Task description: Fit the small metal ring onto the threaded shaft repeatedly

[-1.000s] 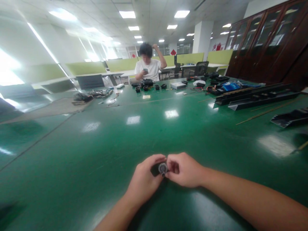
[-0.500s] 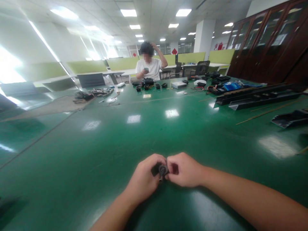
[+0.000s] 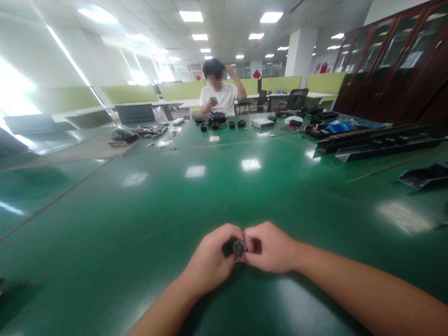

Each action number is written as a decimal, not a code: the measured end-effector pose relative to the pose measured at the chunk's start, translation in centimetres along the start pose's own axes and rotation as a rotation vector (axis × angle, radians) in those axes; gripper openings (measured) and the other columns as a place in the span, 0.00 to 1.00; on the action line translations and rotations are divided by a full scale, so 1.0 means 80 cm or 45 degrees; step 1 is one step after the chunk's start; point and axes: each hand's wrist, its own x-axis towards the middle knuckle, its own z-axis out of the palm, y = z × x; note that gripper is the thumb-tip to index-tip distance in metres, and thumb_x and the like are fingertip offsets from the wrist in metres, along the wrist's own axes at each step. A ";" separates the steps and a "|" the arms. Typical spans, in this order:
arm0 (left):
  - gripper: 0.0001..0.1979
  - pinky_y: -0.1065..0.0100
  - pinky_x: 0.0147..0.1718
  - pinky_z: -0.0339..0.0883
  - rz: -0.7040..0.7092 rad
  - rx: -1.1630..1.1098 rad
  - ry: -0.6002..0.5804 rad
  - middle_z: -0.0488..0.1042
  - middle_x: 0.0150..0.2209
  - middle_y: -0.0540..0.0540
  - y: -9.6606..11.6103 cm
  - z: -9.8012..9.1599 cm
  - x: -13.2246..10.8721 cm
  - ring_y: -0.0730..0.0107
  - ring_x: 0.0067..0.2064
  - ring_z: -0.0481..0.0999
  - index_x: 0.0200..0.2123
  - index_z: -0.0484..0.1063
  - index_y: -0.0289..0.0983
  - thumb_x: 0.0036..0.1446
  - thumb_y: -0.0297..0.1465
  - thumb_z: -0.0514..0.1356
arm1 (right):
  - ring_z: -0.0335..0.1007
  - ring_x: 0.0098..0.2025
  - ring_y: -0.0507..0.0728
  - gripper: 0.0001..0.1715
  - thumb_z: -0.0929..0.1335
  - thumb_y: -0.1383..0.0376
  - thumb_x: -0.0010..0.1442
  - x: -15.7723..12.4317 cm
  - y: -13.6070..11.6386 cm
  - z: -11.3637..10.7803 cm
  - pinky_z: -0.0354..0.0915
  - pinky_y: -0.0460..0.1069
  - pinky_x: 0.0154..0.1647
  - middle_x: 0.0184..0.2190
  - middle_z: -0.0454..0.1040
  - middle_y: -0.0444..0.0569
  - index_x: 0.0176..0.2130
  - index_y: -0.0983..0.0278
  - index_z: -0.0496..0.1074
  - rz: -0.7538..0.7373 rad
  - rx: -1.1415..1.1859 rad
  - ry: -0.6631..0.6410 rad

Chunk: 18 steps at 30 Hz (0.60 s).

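Note:
A small dark part (image 3: pixel 239 248) with a round ridged body and a narrow metallic tip faces me near the table's front middle. I cannot make out its exact kind. Around its left side my left hand (image 3: pixel 214 256) is closed, thumb and fingers curled on it. From the right, my right hand (image 3: pixel 269 247) pinches the same part with thumb and forefinger. The two hands meet at the fingertips, and most of the part's far side is hidden by them. Both sit low over the green tabletop (image 3: pixel 157 205).
Across the table a person (image 3: pixel 224 95) holds a phone (image 3: pixel 213 100). Black boxy parts (image 3: pixel 215 123) and a white box (image 3: pixel 262 122) lie at the far edge. Long black metal channels (image 3: pixel 378 140) and thin rods (image 3: pixel 374 172) lie right; a cluttered heap (image 3: pixel 150 130) is far left.
The dark part has turned slightly, its tip now pointing more straight toward me. Both hands keep their grip with barely any shift. The whole view has moved a little.

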 end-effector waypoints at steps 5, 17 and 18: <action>0.13 0.69 0.42 0.66 -0.009 0.025 0.001 0.74 0.39 0.50 0.001 -0.002 0.000 0.71 0.41 0.73 0.37 0.70 0.39 0.51 0.17 0.60 | 0.64 0.23 0.49 0.13 0.73 0.64 0.53 0.000 -0.005 -0.001 0.55 0.44 0.25 0.22 0.71 0.40 0.25 0.63 0.65 -0.001 0.034 0.017; 0.10 0.69 0.38 0.66 -0.014 0.138 0.134 0.74 0.35 0.50 0.005 -0.006 -0.001 0.69 0.38 0.73 0.34 0.73 0.39 0.48 0.21 0.65 | 0.67 0.25 0.50 0.12 0.74 0.63 0.53 0.001 -0.010 -0.004 0.60 0.43 0.26 0.25 0.71 0.40 0.32 0.63 0.66 0.007 0.141 0.024; 0.11 0.69 0.39 0.66 -0.033 0.151 0.161 0.75 0.35 0.50 0.004 -0.006 -0.001 0.69 0.38 0.74 0.34 0.73 0.39 0.47 0.21 0.65 | 0.67 0.26 0.50 0.12 0.74 0.63 0.53 0.001 -0.010 -0.004 0.60 0.43 0.27 0.26 0.72 0.41 0.32 0.63 0.67 0.000 0.126 0.030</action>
